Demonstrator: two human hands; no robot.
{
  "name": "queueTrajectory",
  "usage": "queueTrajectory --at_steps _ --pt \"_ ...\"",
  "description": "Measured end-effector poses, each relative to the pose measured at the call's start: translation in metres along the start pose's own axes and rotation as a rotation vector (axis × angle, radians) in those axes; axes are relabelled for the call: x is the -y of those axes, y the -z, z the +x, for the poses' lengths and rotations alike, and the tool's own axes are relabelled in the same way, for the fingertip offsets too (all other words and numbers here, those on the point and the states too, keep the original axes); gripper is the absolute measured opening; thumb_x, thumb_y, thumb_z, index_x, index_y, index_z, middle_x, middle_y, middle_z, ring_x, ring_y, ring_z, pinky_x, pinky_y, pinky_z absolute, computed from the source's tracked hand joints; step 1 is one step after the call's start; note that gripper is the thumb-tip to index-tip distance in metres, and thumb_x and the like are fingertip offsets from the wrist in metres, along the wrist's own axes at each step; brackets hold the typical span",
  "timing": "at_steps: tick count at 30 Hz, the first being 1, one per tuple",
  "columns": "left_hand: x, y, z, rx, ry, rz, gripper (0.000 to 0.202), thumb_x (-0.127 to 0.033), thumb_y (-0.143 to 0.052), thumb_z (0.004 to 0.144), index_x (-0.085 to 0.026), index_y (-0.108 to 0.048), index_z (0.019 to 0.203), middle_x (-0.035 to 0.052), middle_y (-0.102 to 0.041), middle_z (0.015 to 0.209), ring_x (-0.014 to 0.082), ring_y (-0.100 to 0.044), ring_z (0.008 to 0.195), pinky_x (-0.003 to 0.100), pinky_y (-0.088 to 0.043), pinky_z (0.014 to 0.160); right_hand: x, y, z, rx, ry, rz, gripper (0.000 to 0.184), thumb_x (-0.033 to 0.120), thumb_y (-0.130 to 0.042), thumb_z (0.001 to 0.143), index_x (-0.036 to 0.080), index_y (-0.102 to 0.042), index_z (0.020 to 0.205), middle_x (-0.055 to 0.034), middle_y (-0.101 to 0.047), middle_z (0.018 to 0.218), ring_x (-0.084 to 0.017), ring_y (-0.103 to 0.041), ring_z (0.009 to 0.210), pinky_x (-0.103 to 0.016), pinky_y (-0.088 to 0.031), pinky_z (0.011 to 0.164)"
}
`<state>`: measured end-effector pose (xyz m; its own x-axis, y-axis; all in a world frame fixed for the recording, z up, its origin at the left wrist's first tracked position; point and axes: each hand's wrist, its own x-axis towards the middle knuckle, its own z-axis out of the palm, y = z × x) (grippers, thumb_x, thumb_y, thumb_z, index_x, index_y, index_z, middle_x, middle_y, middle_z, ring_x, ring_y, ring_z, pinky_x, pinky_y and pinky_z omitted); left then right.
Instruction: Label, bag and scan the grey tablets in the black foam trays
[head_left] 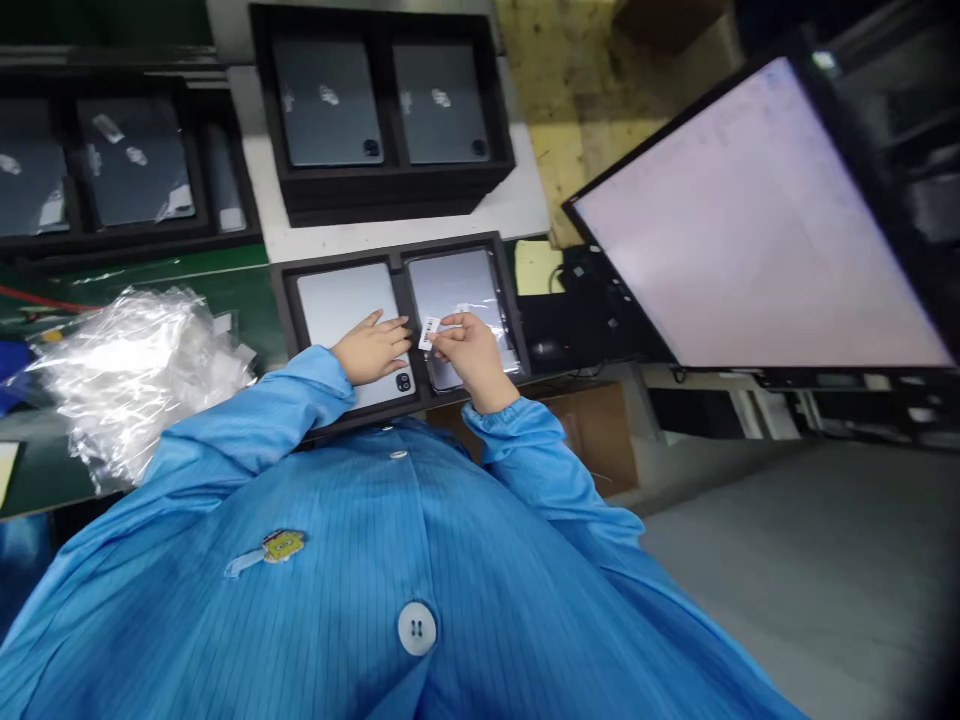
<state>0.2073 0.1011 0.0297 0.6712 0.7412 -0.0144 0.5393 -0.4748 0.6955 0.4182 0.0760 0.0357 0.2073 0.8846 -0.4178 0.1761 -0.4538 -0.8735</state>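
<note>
A black foam tray (281, 290) in front of me holds two grey tablets lying back side up. My left hand (373, 348) lies flat with fingers stretched out on the left tablet (341, 305), near its camera corner. My right hand (469, 352) is over the right tablet (459, 285) and pinches a small white barcode label (429, 331) between thumb and fingers. The label hangs above the divider between the two tablets. Blue sleeves cover both my arms.
A stack of black trays (390, 190) with two darker tablets stands behind. More trays (112, 230) sit at the far left. A heap of clear plastic bags (127, 370) lies left. A large lit monitor (750, 220) leans at the right.
</note>
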Motion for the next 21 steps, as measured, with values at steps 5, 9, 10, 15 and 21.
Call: queueTrajectory --at_steps 5,9,10,15,21 --pt "0.007 0.025 0.011 0.053 -0.174 -0.012 0.025 -0.047 -0.064 0.088 -0.024 -0.073 0.091 0.0092 -0.071 0.096 0.0293 -0.063 0.114 0.061 -0.022 0.129 0.010 -0.008 0.007 -0.019 0.012 -0.177 0.028 0.013 -0.074 0.074 0.024 -0.051 0.085 0.0095 -0.061 0.060 -0.013 -0.061 0.055 -0.023 -0.048 0.059" --pt "0.023 0.051 -0.014 -0.247 -0.216 0.009 0.023 -0.048 -0.056 0.082 -0.030 -0.069 0.077 0.0064 -0.069 0.085 0.0332 -0.065 0.102 0.065 -0.019 0.128 0.019 -0.053 0.017 0.200 0.182 -0.289 0.025 0.012 -0.075 0.077 0.023 -0.054 0.084 0.0075 -0.064 0.066 -0.014 -0.065 0.067 -0.023 -0.047 0.066" --pt "0.025 0.054 -0.022 -0.352 -0.217 0.018 0.023 -0.048 -0.053 0.081 -0.030 -0.067 0.075 0.0063 -0.069 0.082 0.0335 -0.066 0.098 0.066 -0.019 0.128 0.022 -0.066 0.018 0.243 0.238 -0.346 0.024 0.012 -0.076 0.078 0.023 -0.055 0.083 0.0062 -0.066 0.069 -0.014 -0.066 0.071 -0.023 -0.047 0.068" --pt "0.019 0.050 -0.033 -0.374 -0.168 0.065 0.022 -0.044 -0.055 0.083 -0.028 -0.070 0.081 0.0091 -0.074 0.093 0.0349 -0.068 0.109 0.062 -0.023 0.126 0.032 -0.088 0.018 0.306 0.420 -0.669 0.015 0.020 -0.076 0.086 0.022 -0.062 0.087 -0.0018 -0.072 0.084 -0.019 -0.065 0.081 -0.027 -0.046 0.074" --pt "0.018 0.022 -0.006 -0.074 -0.004 0.158 0.033 -0.046 -0.050 0.094 -0.022 -0.073 0.098 0.0152 -0.073 0.120 0.0352 -0.063 0.124 0.058 -0.041 0.116 0.018 0.004 0.006 0.024 0.441 -0.509 0.013 0.033 -0.068 0.095 0.021 -0.065 0.093 -0.0017 -0.068 0.082 -0.019 -0.063 0.081 -0.027 -0.045 0.077"
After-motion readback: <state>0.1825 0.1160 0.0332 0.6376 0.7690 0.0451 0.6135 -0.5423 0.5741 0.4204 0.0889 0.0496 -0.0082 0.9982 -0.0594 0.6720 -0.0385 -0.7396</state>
